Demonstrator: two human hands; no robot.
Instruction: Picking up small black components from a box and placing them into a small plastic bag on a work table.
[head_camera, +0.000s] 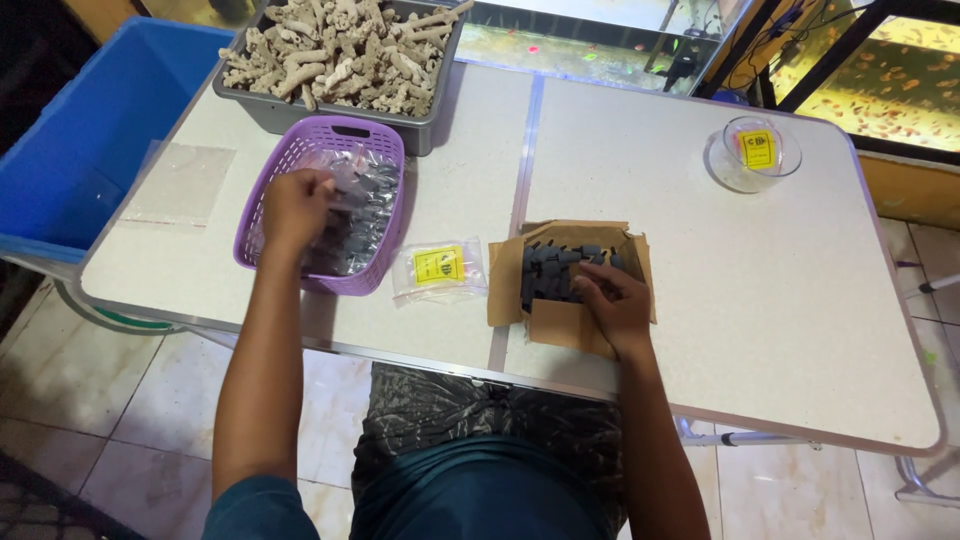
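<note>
Two hands: both bare, over a speckled folding table (740, 330).
Left hand (295, 205): fingers curled inside a purple slatted plastic basket (385, 150) of clear packets, near the table's left edge.
Right hand (612, 300): fingers bent onto small dark blocks (550, 265) in an open cardboard box (560, 325), front edge.
Between them: clear packet (438, 267), yellow label.
Far-left corner: grey tub (300, 115) of rough pale chunks.

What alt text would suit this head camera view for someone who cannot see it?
A person's left hand reaches into a purple basket of clear packets while the right hand digs in a cardboard box of small dark pieces, on a white table beside a grey tray of pale rough chunks.
</note>
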